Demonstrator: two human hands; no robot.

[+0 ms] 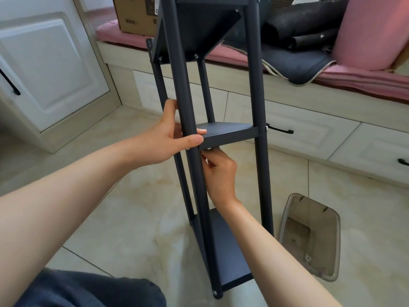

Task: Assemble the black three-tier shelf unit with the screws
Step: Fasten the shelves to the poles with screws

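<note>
Head view: shelf unit [256, 103] top cut off by frame, black, upright on tiled floor [137, 218], middle tier [228, 131] level; left hand [168, 140] curled around front-left post [188, 120], right hand [219, 171] fingertips pinched together under tier, contents hidden.

You can't read any text here: the cardboard box [135, 15] on the pink cushion [115, 33] carries dark printed marks and a label, but all are too blurred to make out.
</note>
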